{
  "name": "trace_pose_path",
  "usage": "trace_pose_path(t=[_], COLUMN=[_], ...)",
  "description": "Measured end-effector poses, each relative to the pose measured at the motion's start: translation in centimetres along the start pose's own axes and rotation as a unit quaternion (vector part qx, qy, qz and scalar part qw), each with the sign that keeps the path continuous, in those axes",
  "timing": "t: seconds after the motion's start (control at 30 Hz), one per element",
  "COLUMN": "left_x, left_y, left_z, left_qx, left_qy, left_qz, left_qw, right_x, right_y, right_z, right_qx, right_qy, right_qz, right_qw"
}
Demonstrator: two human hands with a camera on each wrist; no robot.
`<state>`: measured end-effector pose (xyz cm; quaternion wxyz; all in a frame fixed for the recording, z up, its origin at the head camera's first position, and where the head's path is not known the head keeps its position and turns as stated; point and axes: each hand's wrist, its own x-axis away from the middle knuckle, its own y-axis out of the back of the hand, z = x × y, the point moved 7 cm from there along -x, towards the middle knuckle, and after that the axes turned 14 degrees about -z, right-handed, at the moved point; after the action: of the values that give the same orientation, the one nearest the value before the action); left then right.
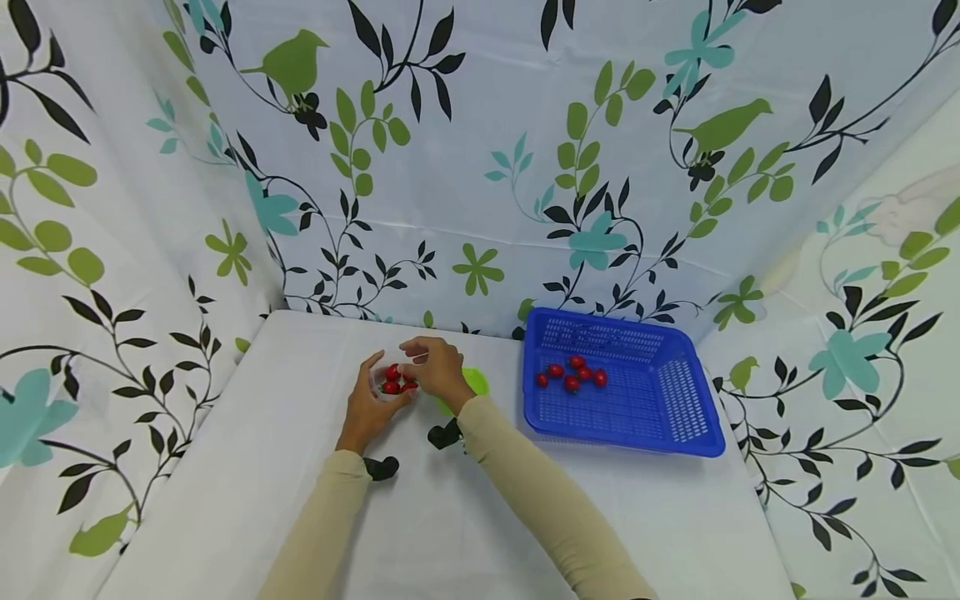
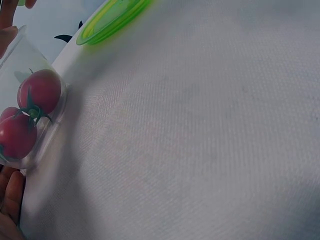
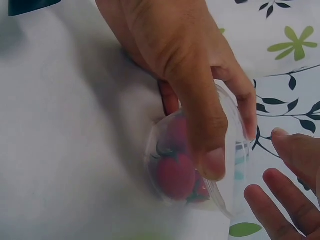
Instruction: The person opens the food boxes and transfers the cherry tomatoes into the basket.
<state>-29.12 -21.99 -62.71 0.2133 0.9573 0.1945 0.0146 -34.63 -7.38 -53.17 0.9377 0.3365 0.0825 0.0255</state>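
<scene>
My left hand (image 1: 365, 414) grips a clear plastic cup (image 2: 32, 47) around its side, with the thumb across the rim in the right wrist view. Several red cherry tomatoes (image 3: 176, 176) with green stems lie inside the cup. Close over the cup's mouth is my right hand (image 1: 441, 368); its loosely bent fingers (image 3: 280, 192) hold nothing and stand a little apart from the rim. A bright green round plastic lid (image 2: 112, 25) lies on the table beside the cup, partly hidden behind the right hand in the head view.
To the right stands a blue plastic basket (image 1: 637, 421) with several cherry tomatoes (image 1: 577, 362) in its left part. A white cloth covers the table (image 1: 450, 533). Patterned curtains (image 1: 480, 192) with leaves and birds hang behind and on both sides.
</scene>
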Motion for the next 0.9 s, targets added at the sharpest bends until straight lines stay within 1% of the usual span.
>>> trace_pose_path(t=[0.13,0.33,0.53,0.77,0.9], left_x=[0.0,0.2,0.4,0.3,0.2], left_y=[-0.1,-0.2,-0.1,0.0,0.1], left_z=[0.1,0.0,-0.3,-0.5,-0.6], left_qx=[0.002,-0.002,-0.003,-0.010,-0.004], left_qy=[0.001,0.003,-0.002,-0.003,-0.005], left_qz=[-0.001,0.001,-0.002,-0.001,0.000], left_qw=[1.0000,1.0000,1.0000,0.9999,1.0000], right_x=[0.1,0.2,0.3,0.2,0.2], right_y=[-0.7,-1.6,-2.4,-3.2,-3.5], right_z=[-0.2,-0.5,-0.6,-0.2,0.1], right_qx=[0.005,0.019,0.018,0.054,0.071], right_qy=[-0.015,-0.020,-0.017,-0.009,-0.004], right_qz=[0.005,0.007,0.016,0.018,0.023], right_qw=[0.9999,0.9996,0.9996,0.9984,0.9972])
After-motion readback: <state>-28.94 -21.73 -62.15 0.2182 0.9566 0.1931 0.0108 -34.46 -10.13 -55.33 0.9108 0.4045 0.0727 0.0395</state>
